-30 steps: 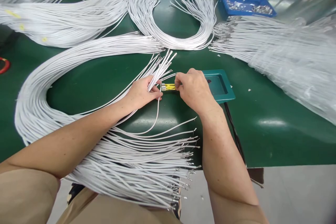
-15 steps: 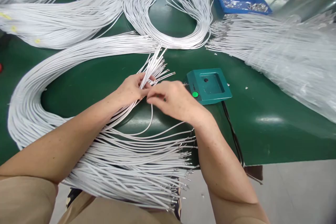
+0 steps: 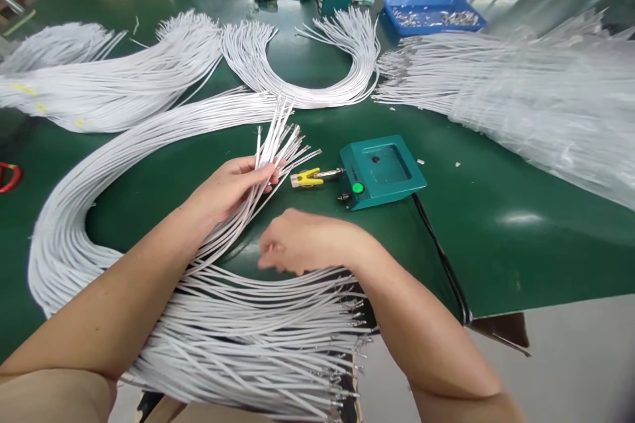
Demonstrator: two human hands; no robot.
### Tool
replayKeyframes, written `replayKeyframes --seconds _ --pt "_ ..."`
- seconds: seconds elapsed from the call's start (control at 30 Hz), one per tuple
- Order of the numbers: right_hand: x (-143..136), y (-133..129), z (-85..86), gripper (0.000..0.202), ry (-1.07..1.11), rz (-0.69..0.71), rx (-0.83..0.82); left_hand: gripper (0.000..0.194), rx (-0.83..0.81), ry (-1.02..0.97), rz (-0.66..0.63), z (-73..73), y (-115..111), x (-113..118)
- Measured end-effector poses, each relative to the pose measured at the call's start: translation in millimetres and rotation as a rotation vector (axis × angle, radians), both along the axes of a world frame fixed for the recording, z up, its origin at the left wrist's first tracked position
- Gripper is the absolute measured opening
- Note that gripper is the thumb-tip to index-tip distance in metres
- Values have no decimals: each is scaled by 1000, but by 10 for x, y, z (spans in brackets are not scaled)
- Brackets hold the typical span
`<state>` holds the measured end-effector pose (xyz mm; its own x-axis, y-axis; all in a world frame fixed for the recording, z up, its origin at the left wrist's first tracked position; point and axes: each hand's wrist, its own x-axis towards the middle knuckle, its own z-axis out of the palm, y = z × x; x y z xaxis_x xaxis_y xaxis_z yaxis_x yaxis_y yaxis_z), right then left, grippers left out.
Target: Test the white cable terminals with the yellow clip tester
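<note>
A fan of white wires (image 3: 274, 139) with small metal ends is gripped in my left hand (image 3: 243, 185), thumb across the top, tips pointing up and right. To its lower right, my right hand (image 3: 297, 241) hovers with curled fingers just above a spread of many white wires (image 3: 258, 317). Motion blurs its fingertips, so anything in them cannot be made out. Right of my left hand, a yellow clip-like piece (image 3: 307, 178) sits on the metal rod of a small teal device (image 3: 387, 168) with a green button.
White wire bundles (image 3: 119, 89) lie at the back left, and a curved one (image 3: 307, 96) behind my hands. Plastic-covered wires (image 3: 520, 92) fill the right side. A blue tray (image 3: 421, 30) holds small metal parts. A black cable (image 3: 441, 258) runs off the front edge.
My right hand has moved away from my left hand, down and slightly left, uncovering the yellow piece. My left hand keeps its wire bundle. The view has tilted up, showing more background.
</note>
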<state>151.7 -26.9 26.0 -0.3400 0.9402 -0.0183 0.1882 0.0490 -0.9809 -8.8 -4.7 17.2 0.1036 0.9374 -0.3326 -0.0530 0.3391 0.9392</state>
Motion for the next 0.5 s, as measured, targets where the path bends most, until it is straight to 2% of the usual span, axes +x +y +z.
replayKeyframes --seconds 0.17,0.3,0.4,0.5 --pt "144 281 70 30 98 -108 -58 30 103 69 -56 15 -40 24" --pt "208 387 60 30 215 -182 -103 24 92 52 -142 56 -78 40" --pt "171 373 30 26 272 -142 -133 26 99 -31 -81 66 -88 50" --pt "106 345 -4 27 333 -14 -228 32 132 -61 -46 48 -81 57"
